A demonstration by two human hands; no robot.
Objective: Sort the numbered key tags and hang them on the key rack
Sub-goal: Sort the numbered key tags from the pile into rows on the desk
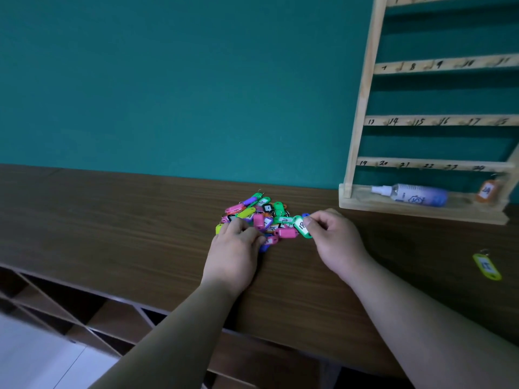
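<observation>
A heap of coloured key tags [259, 217] is seen on the dark wooden counter [112, 220], well left of the wooden key rack [362, 108] that stands against the teal wall. The right hand [335, 237] is placed at the heap's right edge, its thumb and forefinger pinched together on a green tag marked 18 [302, 226]. The tag's long axis runs roughly from upper left to lower right, and its lower end is still in touch with the neighbouring pink tag. The left hand [234, 251] is laid over the heap's near left side, fingers curled down among the tags; whether anything is actually gripped there cannot be told.

On the rack, numbers are written along the rails, and the third rail [438, 121] reads from 13 rightward; its last number, at the frame's right edge, is blurred. An orange tag marked 24 [487, 190] is hung below the lowest rail's right end, and a spray bottle [410, 194] is laid in the base tray. A yellow tag [487, 266] lies alone on the counter, well to the right.

The coming move is judged to turn on this: the hook for 18 lies up and far right of the pinched tag, on the side of the right hand, so a lift and rightward carry by that hand is called for.
</observation>
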